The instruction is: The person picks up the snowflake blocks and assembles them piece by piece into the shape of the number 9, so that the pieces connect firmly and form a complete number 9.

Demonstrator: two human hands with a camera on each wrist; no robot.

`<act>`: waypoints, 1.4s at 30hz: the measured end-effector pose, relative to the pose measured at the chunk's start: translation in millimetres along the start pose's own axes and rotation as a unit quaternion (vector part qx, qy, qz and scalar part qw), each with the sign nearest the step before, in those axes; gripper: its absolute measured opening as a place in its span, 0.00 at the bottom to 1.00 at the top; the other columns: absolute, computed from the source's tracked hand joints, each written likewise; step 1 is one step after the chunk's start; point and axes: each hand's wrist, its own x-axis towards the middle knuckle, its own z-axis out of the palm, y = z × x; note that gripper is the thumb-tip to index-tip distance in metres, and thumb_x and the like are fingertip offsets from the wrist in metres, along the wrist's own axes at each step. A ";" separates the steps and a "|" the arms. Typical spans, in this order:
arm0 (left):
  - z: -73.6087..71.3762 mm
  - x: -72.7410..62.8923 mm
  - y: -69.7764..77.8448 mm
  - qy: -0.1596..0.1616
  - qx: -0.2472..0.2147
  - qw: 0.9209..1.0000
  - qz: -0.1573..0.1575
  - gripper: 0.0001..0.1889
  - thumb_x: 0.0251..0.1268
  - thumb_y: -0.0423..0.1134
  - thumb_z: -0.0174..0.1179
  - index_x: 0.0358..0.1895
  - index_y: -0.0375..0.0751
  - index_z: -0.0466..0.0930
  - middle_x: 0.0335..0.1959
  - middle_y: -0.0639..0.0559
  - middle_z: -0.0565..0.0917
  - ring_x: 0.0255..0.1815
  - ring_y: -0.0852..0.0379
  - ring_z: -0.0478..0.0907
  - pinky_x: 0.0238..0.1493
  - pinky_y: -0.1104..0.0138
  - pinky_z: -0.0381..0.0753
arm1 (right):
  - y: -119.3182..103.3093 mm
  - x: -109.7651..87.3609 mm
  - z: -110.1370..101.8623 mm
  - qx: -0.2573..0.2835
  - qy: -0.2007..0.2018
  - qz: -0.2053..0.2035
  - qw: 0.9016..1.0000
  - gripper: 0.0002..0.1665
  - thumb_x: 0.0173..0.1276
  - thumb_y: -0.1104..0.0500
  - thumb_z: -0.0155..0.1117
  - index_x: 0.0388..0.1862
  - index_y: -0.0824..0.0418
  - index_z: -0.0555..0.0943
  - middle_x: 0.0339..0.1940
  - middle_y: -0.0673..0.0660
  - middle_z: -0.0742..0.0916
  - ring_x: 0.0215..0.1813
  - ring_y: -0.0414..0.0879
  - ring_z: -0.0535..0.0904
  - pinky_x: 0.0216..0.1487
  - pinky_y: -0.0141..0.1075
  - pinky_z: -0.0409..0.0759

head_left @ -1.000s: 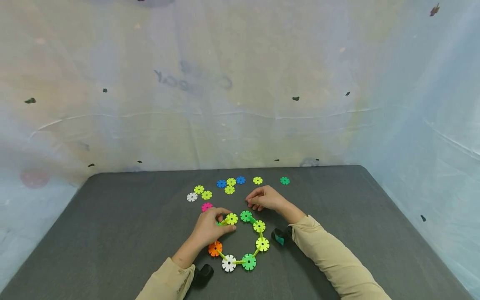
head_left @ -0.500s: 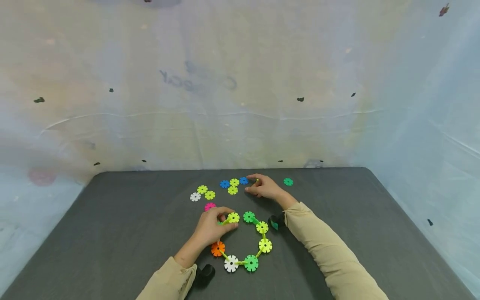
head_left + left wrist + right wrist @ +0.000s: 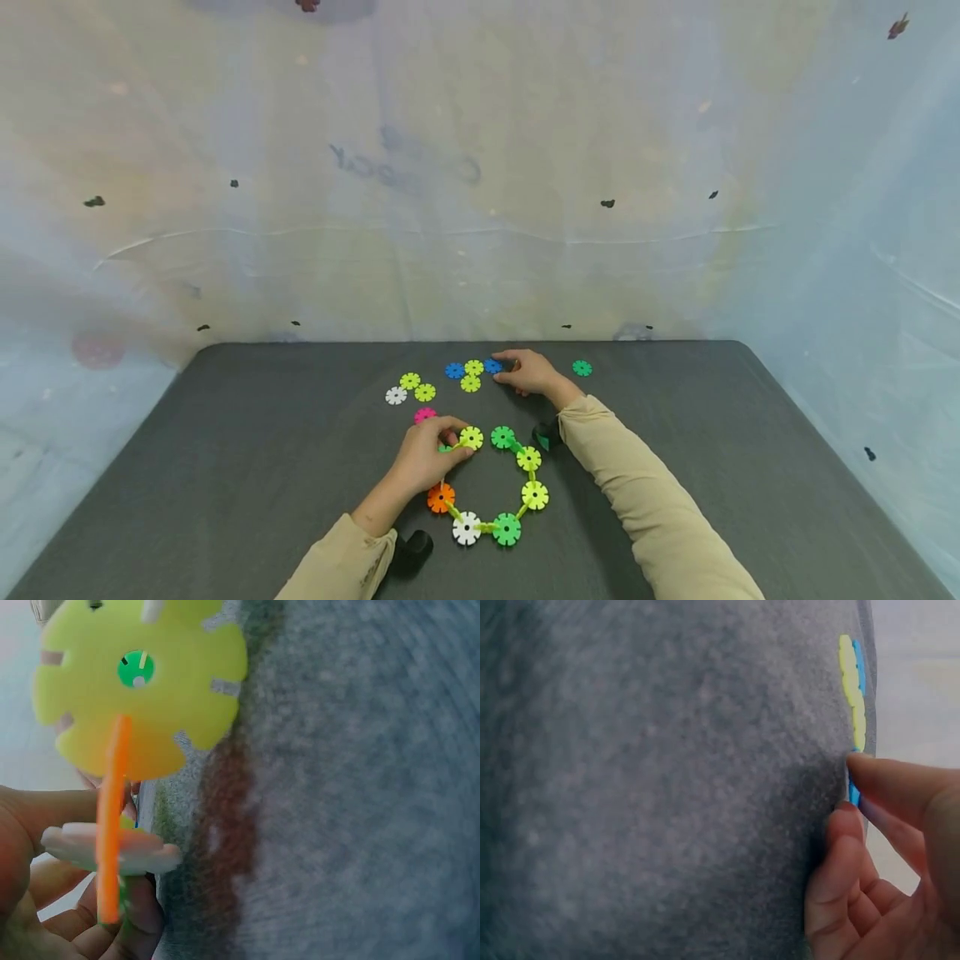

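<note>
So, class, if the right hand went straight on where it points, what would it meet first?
The right hand would probably meet the nearer blue disc; whether they touch now is unclear.

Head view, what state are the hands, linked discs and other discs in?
Linked discs: unclosed ring, gap at far side.
Left hand: gripping the linked discs.
Right hand: at the right blue disc, grip unclear.
Right blue disc: unlinked; can't tell if lifted.
Left blue disc: lying flat.
Four loose yellow discs: lying flat.
Loose white disc: lying flat.
Loose green disc: lying flat, apart.
Pink disc: partly hidden by left hand.
</note>
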 end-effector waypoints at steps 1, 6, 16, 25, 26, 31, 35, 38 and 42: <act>0.0 0.2 0.2 0.000 0.001 1.000 0.000 0.15 0.57 0.36 0.69 0.48 0.38 0.83 0.28 0.53 0.77 0.17 0.60 0.68 0.21 0.69 0.70 | 0.5 0.0 0.3 0.003 0.005 0.000 1.000 0.28 0.69 0.54 0.62 0.67 0.53 0.72 0.19 0.53 0.79 0.18 0.42 0.72 0.23 0.33 0.74; 0.3 0.7 0.9 0.003 0.003 1.000 -0.001 0.15 0.56 0.35 0.68 0.47 0.39 0.83 0.28 0.53 0.76 0.20 0.60 0.68 0.23 0.69 0.70 | 2.3 -0.7 2.9 0.027 0.027 0.004 0.999 0.24 0.66 0.56 0.66 0.61 0.54 0.77 0.21 0.53 0.80 0.19 0.42 0.73 0.23 0.33 0.75; 1.6 0.8 0.5 0.005 0.007 1.000 -0.008 0.15 0.57 0.35 0.68 0.48 0.41 0.82 0.33 0.52 0.80 0.29 0.59 0.72 0.32 0.66 0.72 | 2.2 -3.8 4.4 0.061 0.036 0.021 0.997 0.18 0.63 0.59 0.69 0.51 0.57 0.80 0.23 0.53 0.81 0.22 0.43 0.74 0.24 0.33 0.74; -0.7 1.6 1.4 0.000 -0.001 1.000 -0.018 0.15 0.59 0.35 0.67 0.50 0.41 0.81 0.39 0.48 0.84 0.26 0.59 0.70 0.30 0.66 0.71 | 2.0 -9.6 6.6 0.088 0.058 0.001 0.994 0.16 0.59 0.62 0.72 0.45 0.60 0.79 0.26 0.55 0.82 0.23 0.42 0.75 0.27 0.33 0.75; -0.8 2.0 1.3 -0.001 -0.001 1.000 -0.017 0.15 0.59 0.35 0.67 0.50 0.41 0.81 0.39 0.48 0.83 0.26 0.59 0.70 0.30 0.66 0.71 | 1.8 -10.0 7.0 0.088 0.061 0.001 0.994 0.16 0.58 0.63 0.72 0.45 0.60 0.79 0.26 0.55 0.82 0.23 0.42 0.74 0.27 0.33 0.75; -0.9 4.3 -0.7 -0.004 -0.001 1.000 -0.016 0.15 0.60 0.35 0.66 0.50 0.42 0.79 0.39 0.48 0.82 0.27 0.58 0.70 0.30 0.66 0.71 | 0.0 -12.3 7.3 0.090 0.068 0.008 0.994 0.16 0.58 0.64 0.72 0.44 0.60 0.79 0.30 0.56 0.82 0.27 0.44 0.76 0.29 0.34 0.77; -1.3 4.3 -2.3 -0.011 -0.007 1.000 -0.009 0.16 0.61 0.34 0.65 0.52 0.43 0.79 0.39 0.47 0.81 0.26 0.57 0.69 0.29 0.66 0.70 | -0.6 -15.8 5.2 0.104 0.060 0.012 0.993 0.14 0.60 0.65 0.69 0.45 0.62 0.79 0.34 0.58 0.84 0.31 0.45 0.78 0.31 0.35 0.78; -1.9 4.0 -3.3 -0.018 -0.010 1.000 0.002 0.18 0.61 0.34 0.64 0.55 0.43 0.78 0.39 0.47 0.80 0.25 0.57 0.68 0.28 0.66 0.70 | 0.3 -19.2 2.4 0.114 0.048 0.004 0.992 0.11 0.63 0.66 0.66 0.44 0.63 0.78 0.35 0.59 0.84 0.31 0.45 0.78 0.31 0.35 0.79; -2.2 4.6 -4.7 -0.023 -0.013 1.000 0.013 0.19 0.60 0.34 0.65 0.55 0.43 0.79 0.38 0.47 0.80 0.24 0.58 0.69 0.27 0.66 0.71 | 2.7 -24.3 -1.2 0.127 0.025 -0.023 0.991 0.08 0.65 0.67 0.63 0.43 0.66 0.78 0.32 0.59 0.84 0.31 0.44 0.78 0.32 0.35 0.79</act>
